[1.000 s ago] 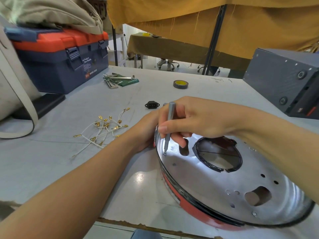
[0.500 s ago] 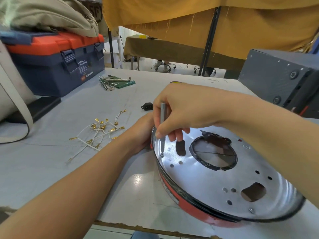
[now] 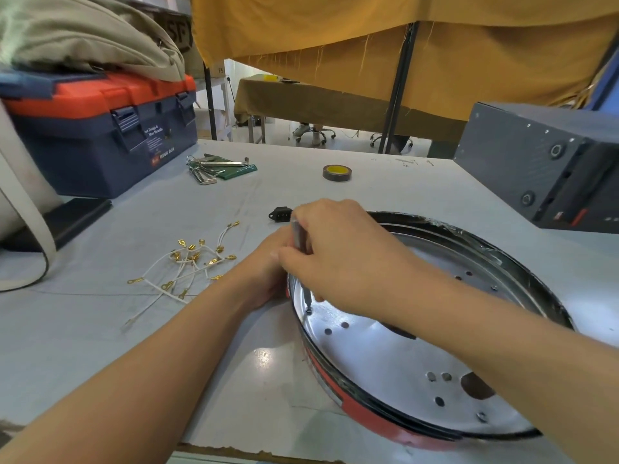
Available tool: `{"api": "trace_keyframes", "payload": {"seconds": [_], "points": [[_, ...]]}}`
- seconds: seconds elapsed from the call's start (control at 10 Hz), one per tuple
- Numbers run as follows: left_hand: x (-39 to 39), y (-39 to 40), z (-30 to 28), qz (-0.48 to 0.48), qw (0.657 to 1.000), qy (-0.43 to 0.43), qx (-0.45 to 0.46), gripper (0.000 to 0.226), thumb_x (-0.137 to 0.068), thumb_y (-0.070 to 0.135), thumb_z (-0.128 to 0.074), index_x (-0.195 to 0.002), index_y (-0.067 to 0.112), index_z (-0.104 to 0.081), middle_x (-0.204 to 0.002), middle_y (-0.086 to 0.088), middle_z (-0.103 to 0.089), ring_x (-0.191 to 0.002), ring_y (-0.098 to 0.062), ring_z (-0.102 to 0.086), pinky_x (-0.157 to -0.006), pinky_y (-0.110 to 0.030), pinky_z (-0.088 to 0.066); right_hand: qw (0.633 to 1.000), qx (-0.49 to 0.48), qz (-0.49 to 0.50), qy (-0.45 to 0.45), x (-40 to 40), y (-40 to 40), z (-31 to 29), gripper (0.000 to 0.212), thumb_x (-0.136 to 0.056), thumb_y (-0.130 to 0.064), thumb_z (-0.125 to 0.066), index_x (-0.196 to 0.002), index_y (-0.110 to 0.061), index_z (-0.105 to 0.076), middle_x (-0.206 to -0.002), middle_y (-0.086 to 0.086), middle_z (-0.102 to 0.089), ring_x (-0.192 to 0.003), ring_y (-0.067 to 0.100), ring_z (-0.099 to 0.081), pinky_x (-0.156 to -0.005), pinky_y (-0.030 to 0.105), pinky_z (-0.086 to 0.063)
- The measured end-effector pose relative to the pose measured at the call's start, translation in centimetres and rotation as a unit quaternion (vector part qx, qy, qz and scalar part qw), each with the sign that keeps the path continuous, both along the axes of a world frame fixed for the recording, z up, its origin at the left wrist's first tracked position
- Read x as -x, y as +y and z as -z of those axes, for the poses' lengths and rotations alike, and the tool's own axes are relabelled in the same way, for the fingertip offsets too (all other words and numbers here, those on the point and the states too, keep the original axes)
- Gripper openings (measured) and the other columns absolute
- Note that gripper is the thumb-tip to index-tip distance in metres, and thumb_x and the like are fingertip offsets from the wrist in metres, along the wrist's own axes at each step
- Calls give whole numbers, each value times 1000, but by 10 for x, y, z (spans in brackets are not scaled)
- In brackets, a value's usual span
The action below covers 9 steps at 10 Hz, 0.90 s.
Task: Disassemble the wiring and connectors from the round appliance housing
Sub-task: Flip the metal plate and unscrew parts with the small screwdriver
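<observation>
The round housing [image 3: 418, 360], a shallow silver dish with a black rim and a red outer band, lies on the grey table [image 3: 234, 380] at the near right, open side up, its floor pierced by several small holes and one larger dark opening. I see my right hand [image 3: 348, 259] reaching over the housing's left rim, fingers curled round a slim grey screwdriver [image 3: 299, 236] held nearly upright; its tip meets a small screw [image 3: 307, 310] on the floor just inside that rim. My left hand [image 3: 268, 272] sits against the outside of the same rim, mostly hidden behind the right hand, so I cannot tell whether it grips the rim or only rests there.

Left of the housing lies a loose bundle of white wires [image 3: 181, 269] with brass terminals, apart from the rim. Just beyond the housing, partly behind my right hand, sits a small black connector [image 3: 279, 213]. Farther beyond it are a roll of tape [image 3: 337, 172] and, to the left, a set of hex keys [image 3: 214, 169] on a green card. A blue and orange toolbox [image 3: 100, 135] stands at the far left of the housing, and a dark grey box [image 3: 542, 172] stands beyond its right side.
</observation>
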State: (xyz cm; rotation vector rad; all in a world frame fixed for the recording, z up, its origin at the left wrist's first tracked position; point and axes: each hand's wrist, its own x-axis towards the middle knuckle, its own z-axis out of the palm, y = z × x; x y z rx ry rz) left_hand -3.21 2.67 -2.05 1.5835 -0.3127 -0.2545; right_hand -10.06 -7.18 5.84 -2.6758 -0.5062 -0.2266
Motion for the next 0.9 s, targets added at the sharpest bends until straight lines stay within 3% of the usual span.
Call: {"api": "trace_keyframes", "payload": {"seconds": [0.1,0.2,0.3,0.4,0.5,0.7,0.9], "points": [[4,-2,-5,44,999,-18,15,30,-60,14,-34,-50,20,-62,-35,12,-53,-35,2,-53,-37,-10,-40,997,-63,7,45,-1,-6,2,27,-90,-18,-53,-74,2,-58,-63,15,-67,-58,23,-58,-59,36,-46],[3,-6,-1,59,997,-48,29,34,-64,13,-36,-46,23,-64,-37,9,-53,-37,0,-54,-39,-10,-40,998,-41,15,36,-1,-12,4,32,-93,-25,-52,-71,-2,-58,-65,13,-66,-60,23,-59,-63,37,-52],[-3,-3,7,8,999,-14,41,22,-65,21,-34,-71,21,-55,-44,13,-60,-43,6,-57,-41,-9,-43,1000,20,24,4,1,-12,4,40,-96,-35,-48,-63,-15,-40,-64,5,-50,-61,20,-50,-60,36,-44],[-3,-3,9,44,997,-19,61,30,-63,23,-41,-53,24,-69,-48,10,-63,-46,7,-59,-44,-10,-46,999,47,25,6,0,-12,1,44,-96,-39,-47,-60,-18,-33,-59,0,-41,-55,13,-40,-57,34,-37],[-5,0,3,98,993,-36,58,18,-57,24,-53,-51,28,-70,-47,3,-62,-47,-2,-60,-46,-16,-49,998,17,9,59,-4,-16,-3,40,-97,-31,-48,-61,-14,-44,-48,3,-54,-46,13,-49,-60,31,-49],[-9,-2,2,108,993,-45,33,36,-74,17,-42,-48,26,-65,-44,-2,-59,-45,-6,-58,-45,-18,-48,993,-26,-29,113,-4,-20,-3,47,-98,-24,-49,-52,-12,-47,-45,3,-63,-34,7,-51,-48,21,-49],[-6,-2,-2,111,993,-43,22,32,-68,19,-41,-47,21,-65,-44,-1,-58,-47,-8,-57,-49,-20,-47,989,-12,-69,133,-8,-25,-6,49,-98,-28,-50,-51,-14,-50,-40,-6,-58,-42,15,-59,-54,26,-52]]}}
